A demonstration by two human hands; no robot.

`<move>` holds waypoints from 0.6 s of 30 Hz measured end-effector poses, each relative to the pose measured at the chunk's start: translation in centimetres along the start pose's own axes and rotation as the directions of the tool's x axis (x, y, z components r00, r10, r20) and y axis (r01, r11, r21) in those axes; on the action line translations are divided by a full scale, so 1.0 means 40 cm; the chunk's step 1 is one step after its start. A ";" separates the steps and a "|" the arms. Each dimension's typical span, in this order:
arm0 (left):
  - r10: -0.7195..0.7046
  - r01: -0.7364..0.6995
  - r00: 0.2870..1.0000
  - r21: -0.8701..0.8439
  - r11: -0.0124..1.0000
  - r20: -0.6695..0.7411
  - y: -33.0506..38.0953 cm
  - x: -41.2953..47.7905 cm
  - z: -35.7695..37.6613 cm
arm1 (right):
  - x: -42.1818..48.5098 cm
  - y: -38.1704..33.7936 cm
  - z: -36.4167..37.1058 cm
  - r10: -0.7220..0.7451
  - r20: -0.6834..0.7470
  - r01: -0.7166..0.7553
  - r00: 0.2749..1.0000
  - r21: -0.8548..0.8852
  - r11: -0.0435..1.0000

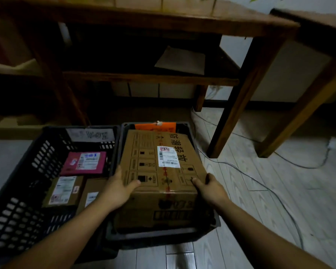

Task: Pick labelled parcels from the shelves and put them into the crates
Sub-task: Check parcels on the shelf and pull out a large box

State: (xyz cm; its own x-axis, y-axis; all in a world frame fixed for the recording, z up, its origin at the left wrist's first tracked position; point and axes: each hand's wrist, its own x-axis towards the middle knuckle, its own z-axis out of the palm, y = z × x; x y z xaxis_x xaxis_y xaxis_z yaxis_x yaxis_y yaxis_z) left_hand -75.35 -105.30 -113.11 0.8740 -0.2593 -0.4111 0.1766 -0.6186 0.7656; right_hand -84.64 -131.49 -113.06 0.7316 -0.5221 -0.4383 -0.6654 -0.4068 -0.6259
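Observation:
A big brown cardboard box [159,171] with a white shipping label sits inside the right dark crate [209,228], nearly filling it. My left hand [118,189] grips the box's near left corner, thumb on top. On the near right corner, my right hand [211,188] holds the box the same way. The left dark crate [23,177] holds a pink parcel [85,163] and two brown labelled parcels [64,190].
A wooden shelf unit [149,78] stands behind the crates, with a flat brown parcel [180,61] on its middle shelf. A wooden table leg [241,98] is at the right. Cables [260,183] run over the pale plank floor. An orange tag [155,126] hangs on the right crate's far wall.

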 end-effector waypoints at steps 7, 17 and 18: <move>-0.017 0.014 1.000 0.142 0.990 0.021 -0.122 0.088 0.070 | 0.083 0.062 0.070 -0.079 -0.058 0.077 0.995 -0.043 0.996; 0.024 -0.052 0.997 0.396 0.917 0.075 -0.191 0.148 0.134 | 0.132 0.066 0.204 -0.030 -0.052 0.015 0.998 -0.269 0.963; 0.033 -0.067 0.996 0.427 0.902 0.086 -0.200 0.155 0.143 | 0.134 0.071 0.224 -0.027 -0.037 0.015 0.999 -0.288 0.958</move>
State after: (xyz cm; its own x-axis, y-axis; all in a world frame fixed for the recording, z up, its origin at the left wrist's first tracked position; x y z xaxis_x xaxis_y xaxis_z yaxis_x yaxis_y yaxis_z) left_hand -73.94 -106.20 -124.62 0.8374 -0.3423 -0.4261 -0.0925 -0.8571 0.5068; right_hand -81.29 -128.71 -122.97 0.7430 -0.5388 -0.3970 -0.6691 -0.6131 -0.4201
